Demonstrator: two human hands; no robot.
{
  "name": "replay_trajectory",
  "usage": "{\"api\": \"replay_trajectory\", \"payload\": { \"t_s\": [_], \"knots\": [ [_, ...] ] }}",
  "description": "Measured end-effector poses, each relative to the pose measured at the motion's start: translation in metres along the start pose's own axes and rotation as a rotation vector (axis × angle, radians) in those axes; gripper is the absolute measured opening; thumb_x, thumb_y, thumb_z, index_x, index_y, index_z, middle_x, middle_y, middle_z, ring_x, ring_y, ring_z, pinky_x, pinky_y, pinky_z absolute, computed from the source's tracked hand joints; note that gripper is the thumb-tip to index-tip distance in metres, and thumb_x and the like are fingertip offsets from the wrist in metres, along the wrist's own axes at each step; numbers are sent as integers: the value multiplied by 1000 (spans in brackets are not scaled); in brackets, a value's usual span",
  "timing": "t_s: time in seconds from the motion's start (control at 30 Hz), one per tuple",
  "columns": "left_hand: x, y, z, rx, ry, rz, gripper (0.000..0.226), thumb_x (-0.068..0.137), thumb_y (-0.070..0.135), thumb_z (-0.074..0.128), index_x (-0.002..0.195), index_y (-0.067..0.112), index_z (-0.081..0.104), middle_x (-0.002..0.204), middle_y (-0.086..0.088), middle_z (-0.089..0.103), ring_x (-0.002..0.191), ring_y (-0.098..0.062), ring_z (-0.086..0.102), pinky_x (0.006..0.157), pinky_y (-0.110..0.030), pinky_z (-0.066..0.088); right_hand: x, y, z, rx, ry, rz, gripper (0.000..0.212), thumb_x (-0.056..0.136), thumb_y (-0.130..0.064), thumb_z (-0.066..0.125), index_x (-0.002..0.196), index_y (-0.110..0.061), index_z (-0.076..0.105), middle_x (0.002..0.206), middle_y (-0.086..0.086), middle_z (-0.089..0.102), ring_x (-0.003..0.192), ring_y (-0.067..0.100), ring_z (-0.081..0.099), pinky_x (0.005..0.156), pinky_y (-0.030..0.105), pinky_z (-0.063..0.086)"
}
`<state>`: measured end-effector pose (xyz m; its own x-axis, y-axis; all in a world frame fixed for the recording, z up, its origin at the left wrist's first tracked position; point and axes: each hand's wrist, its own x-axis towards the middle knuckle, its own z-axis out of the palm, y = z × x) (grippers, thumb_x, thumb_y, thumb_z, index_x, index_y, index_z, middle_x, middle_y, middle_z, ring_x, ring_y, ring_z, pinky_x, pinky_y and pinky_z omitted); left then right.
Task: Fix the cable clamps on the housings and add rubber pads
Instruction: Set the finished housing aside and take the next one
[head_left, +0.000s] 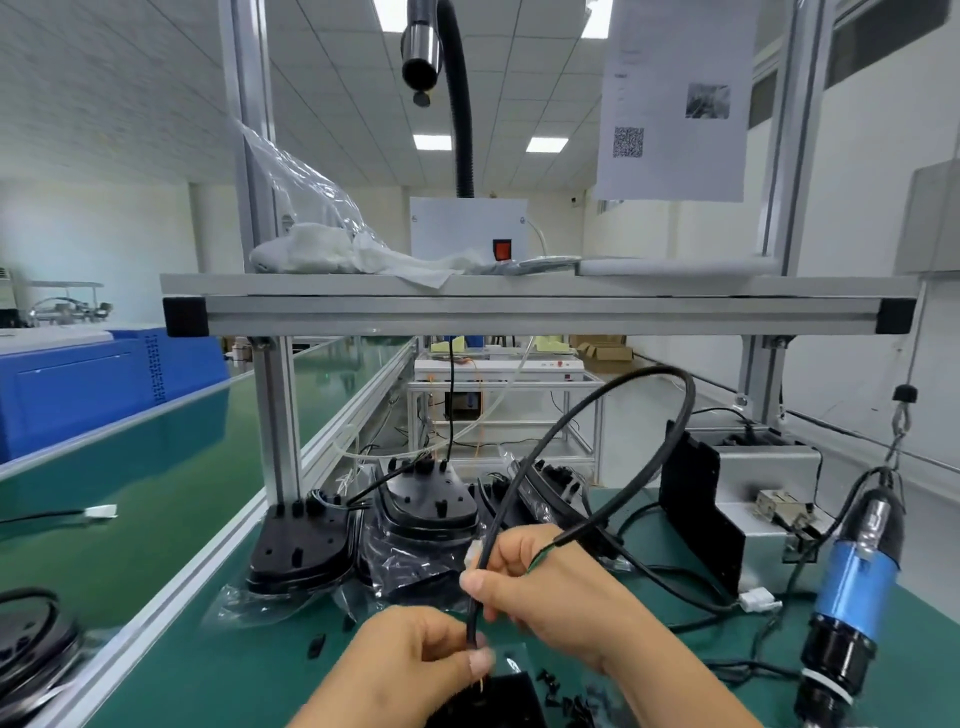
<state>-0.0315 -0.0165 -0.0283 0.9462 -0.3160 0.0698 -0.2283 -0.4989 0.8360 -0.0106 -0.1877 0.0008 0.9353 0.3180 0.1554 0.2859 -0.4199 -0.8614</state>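
Note:
A black cable (613, 395) arches in a big loop above the green bench. My right hand (550, 587) pinches it between thumb and fingers near a white connector (474, 557). Just below, my left hand (415, 660) pinches the cable's lower end between thumb and forefinger, over a black housing (498, 696) at the bottom edge. Small black cable clamps (561, 691) lie scattered right of that housing. More black housings (301, 551) stand stacked at the back of the bench, some on clear plastic bags.
A blue electric screwdriver (852, 582) hangs at the right on a spring hook. A black bracket on a metal box (701, 514) stands behind my hands. An aluminium shelf (540, 306) spans overhead. A green conveyor belt (130, 499) runs along the left.

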Motion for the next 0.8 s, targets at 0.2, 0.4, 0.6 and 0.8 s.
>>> {"api": "replay_trajectory", "payload": {
  "t_s": [0.2, 0.4, 0.6, 0.8],
  "knots": [
    [0, 78, -62, 234, 327, 475, 54, 90, 41, 51, 130, 66, 23, 132, 41, 36, 124, 17, 35, 103, -13, 32, 1, -26, -26, -152, -65, 60, 26, 80, -46, 70, 67, -24, 66, 53, -4, 62, 49, 8, 49, 53, 21, 44],
    [29, 170, -65, 1056, 328, 1026, 44, 95, 55, 22, 139, 51, 30, 149, 26, 28, 144, 1, 4, 117, -37, -14, -8, -71, -54, -295, -160, -70, 35, 68, -60, 72, 63, -27, 62, 51, -8, 54, 48, 8, 47, 54, 26, 41],
    [47, 171, -87, 1013, 322, 915, 54, 89, 67, 18, 100, 35, 61, 83, 17, 60, 78, -6, 55, 74, -31, 48, -18, -77, -102, 566, 4, -363, 24, 78, -27, 75, 82, -6, 65, 54, 1, 43, 42, 8, 29, 41, 17, 28],
    [60, 167, -89, 1084, 550, 852, 58, 84, 63, 8, 89, 27, 54, 71, 14, 42, 65, -13, 41, 57, -31, 39, -2, -98, -90, 682, 383, -454, 14, 77, -15, 67, 72, -3, 61, 49, 3, 51, 36, 7, 35, 36, 16, 30]
  ]
}}
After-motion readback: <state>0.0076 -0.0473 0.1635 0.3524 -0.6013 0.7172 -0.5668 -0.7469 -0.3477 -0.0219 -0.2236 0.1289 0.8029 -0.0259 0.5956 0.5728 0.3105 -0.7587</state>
